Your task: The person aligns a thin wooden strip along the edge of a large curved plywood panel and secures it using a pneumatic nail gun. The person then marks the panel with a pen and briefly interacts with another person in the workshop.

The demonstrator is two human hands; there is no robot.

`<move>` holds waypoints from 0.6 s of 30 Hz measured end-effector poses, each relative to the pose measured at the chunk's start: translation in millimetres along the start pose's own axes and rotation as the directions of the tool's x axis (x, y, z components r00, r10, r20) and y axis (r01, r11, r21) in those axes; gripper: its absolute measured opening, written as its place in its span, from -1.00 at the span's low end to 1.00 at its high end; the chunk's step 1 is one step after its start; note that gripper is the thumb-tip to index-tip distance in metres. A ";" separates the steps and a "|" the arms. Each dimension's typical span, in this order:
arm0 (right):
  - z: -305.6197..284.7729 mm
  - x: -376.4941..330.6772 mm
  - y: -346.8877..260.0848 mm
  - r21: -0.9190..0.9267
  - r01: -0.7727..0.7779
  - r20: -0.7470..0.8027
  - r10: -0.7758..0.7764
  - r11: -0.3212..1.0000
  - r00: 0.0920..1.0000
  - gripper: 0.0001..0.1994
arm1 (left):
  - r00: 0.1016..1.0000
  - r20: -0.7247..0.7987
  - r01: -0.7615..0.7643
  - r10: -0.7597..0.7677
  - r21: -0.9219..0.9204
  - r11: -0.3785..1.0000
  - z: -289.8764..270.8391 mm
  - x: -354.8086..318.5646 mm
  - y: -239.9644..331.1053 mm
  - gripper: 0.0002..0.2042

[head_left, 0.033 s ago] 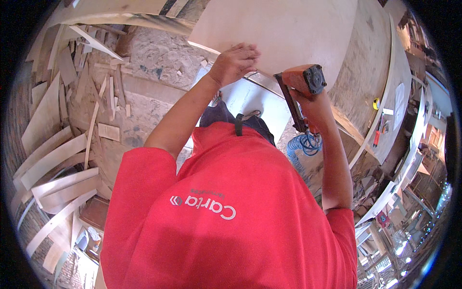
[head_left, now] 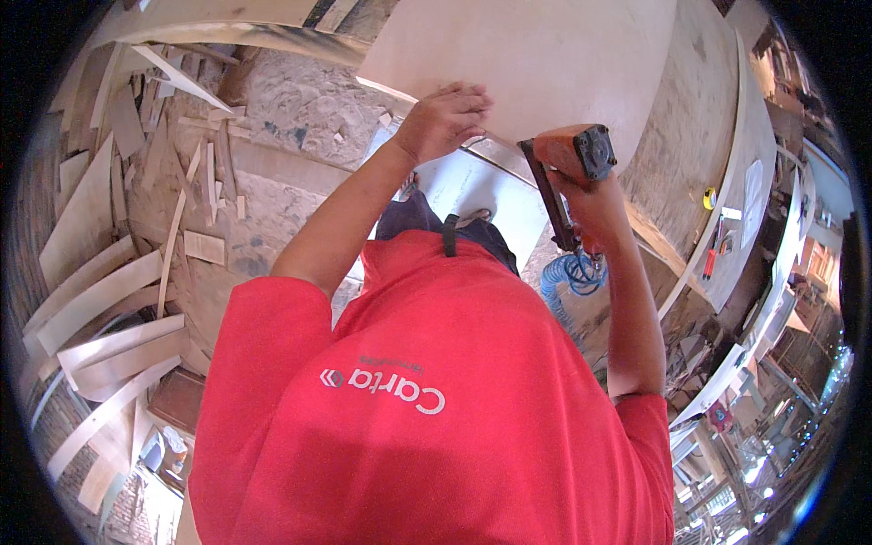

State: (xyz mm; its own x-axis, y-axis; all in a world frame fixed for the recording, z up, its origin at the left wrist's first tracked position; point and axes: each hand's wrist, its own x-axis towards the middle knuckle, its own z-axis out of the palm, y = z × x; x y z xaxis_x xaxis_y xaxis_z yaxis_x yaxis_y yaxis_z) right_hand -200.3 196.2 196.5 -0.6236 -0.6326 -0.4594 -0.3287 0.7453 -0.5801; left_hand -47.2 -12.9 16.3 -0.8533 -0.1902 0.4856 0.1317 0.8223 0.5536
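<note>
Now our left hand (head_left: pixel 442 120) presses flat on the pale panel (head_left: pixel 536 64), upper centre; our right hand (head_left: pixel 590 195) clasps the orange nail gun (head_left: pixel 568 163), fastening apparently unfinished.

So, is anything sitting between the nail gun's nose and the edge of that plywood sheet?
Nothing visible. The right hand holds the orange nail gun right at the lower edge of the pale plywood sheet, while the left hand presses that edge beside it. The contact point itself is hidden behind the tool.
</note>
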 end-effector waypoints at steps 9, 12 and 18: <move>17.5 16.6 12.4 0.075 0.154 0.011 -0.156 0.985 0.988 -0.68 | 0.553 -0.600 0.657 -0.577 -0.112 0.746 -56.1 -29.7 0.6 -0.46; 10.0 22.1 0.5 0.050 0.089 0.064 -0.092 0.995 0.994 -0.65 | 0.144 -0.428 0.844 -0.892 -0.417 0.337 -52.2 -37.4 -6.0 -0.31; 6.6 24.9 2.5 0.013 0.170 0.107 -0.170 0.985 0.980 -0.64 | 0.036 0.103 0.538 -0.994 -0.840 -0.068 -8.2 -37.4 -0.8 -0.47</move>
State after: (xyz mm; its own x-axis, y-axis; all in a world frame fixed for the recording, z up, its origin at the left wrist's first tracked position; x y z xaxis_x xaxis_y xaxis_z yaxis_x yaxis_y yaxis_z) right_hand -212.0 180.9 179.2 -0.4790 -0.7690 -0.4233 -0.4204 0.6243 -0.6584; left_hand -11.2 -10.9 3.2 -0.2140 -0.7688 -0.6026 -0.0440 -0.6087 0.7922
